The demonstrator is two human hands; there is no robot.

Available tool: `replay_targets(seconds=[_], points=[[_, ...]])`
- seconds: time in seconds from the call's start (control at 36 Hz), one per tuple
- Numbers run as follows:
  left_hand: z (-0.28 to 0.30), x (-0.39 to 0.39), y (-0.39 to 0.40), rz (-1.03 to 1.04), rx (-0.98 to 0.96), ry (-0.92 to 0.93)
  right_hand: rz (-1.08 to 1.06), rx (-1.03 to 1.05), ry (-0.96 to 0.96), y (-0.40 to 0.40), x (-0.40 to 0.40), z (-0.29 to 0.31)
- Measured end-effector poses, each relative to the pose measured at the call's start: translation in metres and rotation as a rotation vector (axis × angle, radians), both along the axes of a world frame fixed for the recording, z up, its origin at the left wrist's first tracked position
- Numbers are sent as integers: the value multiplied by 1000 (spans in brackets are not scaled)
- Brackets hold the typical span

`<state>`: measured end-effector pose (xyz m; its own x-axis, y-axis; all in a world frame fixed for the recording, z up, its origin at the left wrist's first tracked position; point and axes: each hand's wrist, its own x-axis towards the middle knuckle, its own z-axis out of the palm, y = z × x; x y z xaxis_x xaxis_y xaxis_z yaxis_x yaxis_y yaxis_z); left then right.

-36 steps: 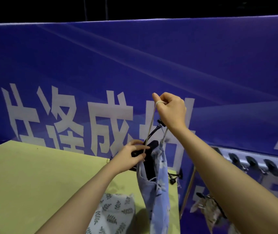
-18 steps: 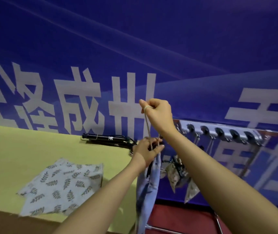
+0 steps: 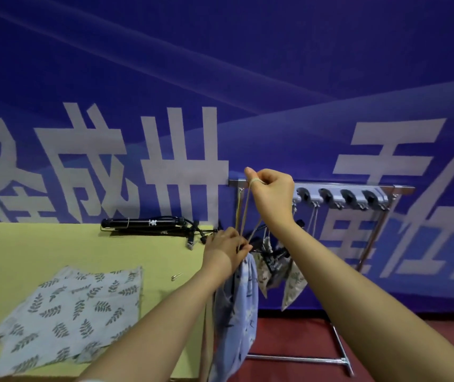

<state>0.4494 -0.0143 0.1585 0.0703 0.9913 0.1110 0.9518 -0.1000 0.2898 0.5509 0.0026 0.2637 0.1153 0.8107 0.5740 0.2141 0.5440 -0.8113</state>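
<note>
A person's right hand pinches the drawstring cord of a pale blue pouch, holding its loop level with the hook rack, while the left hand grips the pouch's gathered neck beside the worktop edge. The pouch hangs from both hands, not yet hooked; hanging it appears to be the step left. Patterned pouches already hang from the rack; a leaf-print cloth lies on the worktop.

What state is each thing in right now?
Blue drawstring bag: hanging, mouth gripped by left hand.
Drawstring: taut, pinched above by right hand.
Leaf-print cloth: lying flat on yellow table.
Hook rack: upright, pouches hanging from it.
Black tube: lying at table's far edge.
</note>
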Motion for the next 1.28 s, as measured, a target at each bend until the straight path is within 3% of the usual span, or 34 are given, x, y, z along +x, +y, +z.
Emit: replay_targets(seconds=[0.17,0.28,0.39,0.5,0.58,0.75,1.03,1.28], points=[[-6,1,18,-13,-16,47,-62,65,-16,13,-1,-8],[-19,2,29,-29,-74,-22,-65,40,-73,26,-3,-16],[-28,3,38,-70,-189,-196,10,-76,-99,41,1,-22],[-37,7,46,-63,-97,-347,71,-205,-11,54,11,-39],[-38,12,56,-111,-79,-456,-15,-274,-17,59,23,-58],[-34,28,70,-157,-67,-437,-114,-427,-66,61,50,-87],[-31,84,99,-241,-248,-625,209,-610,231,86,117,-116],[-53,153,121,-113,-241,-607,452,-869,194,119,193,-134]])
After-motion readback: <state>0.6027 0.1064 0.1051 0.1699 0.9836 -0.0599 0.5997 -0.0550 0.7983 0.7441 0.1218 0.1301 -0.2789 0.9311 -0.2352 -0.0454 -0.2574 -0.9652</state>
